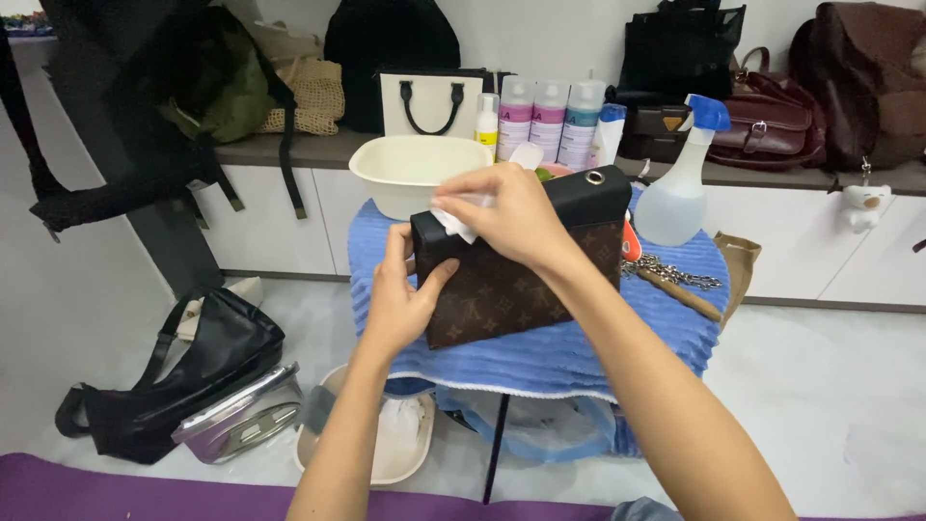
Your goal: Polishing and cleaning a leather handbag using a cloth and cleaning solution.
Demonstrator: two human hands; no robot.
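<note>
Brown patterned canvas with a black top band makes up the small boxy bag (526,280), which stands on its edge on a blue ribbed towel (579,352) spread over a small table. It looks stiff-sided and light, able to hold its shape unaided, though a coated face of this kind is likely smooth and could slip under a damp palm; the firmest hold appears to be at the left end and lower corner, clear of the metal eyelet (595,177) on the top band. The left hand (400,304) is closed on that left end, thumb across the front face, bracing the bag. The right hand (506,217) presses a white wipe (461,218) against the upper left of the bag, fingers curled around the cloth. Close behind stands a cream basin (410,174), near enough to be knocked by a backward push. To the right a spray bottle (680,188) with a blue trigger stands on the towel, with a loose metal chain (675,273) and a tan strap (680,289) just beside the bag. A row of pink and blue cans (550,121) stands on the grey ledge (318,150) behind, among other bags. On the floor to the left lie a black bag (183,376) and a shallow tray (386,444); neither obstructs the hands
</note>
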